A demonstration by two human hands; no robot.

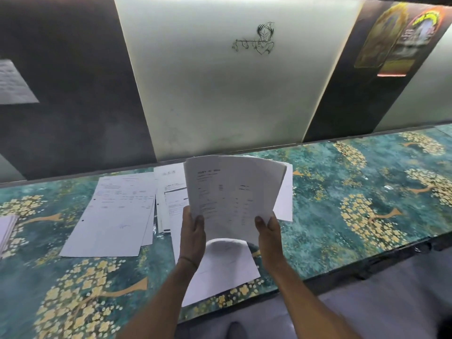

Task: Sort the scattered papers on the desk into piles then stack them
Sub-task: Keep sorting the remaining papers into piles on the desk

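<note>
Several piles on desk: partly sorted, by my reading; stacking not yet done.
Held sheaf: bundle of printed sheets [232,192] raised upright over the middle of the desk [342,228], top edge curling back toward the wall.
Left hand: left hand [193,231] clamped on the sheaf's lower left corner, thumb on the front.
Right hand: right hand [266,228] clamped on the lower right corner; the two hands apart, a sheet's width between them.
Left pile: loose pile of forms [115,216] lying flat, edges fanned, not squared.
Middle pile: sheets [171,196] just beside the left pile, partly hidden behind the sheaf.
Under the hands: blank-looking sheet [220,272] lying flat, its near corner close to the desk's front edge.
Far left: small stack [7,228] cut off by the frame; contents cannot be told.
Left to do: judge that the held sheaf needs placing, piles squaring, then merging.
Edges: wall panel [220,94] close behind the piles; front edge near the lowest sheet, slip risk.
Open room: right half of the desk bare of papers.
</note>
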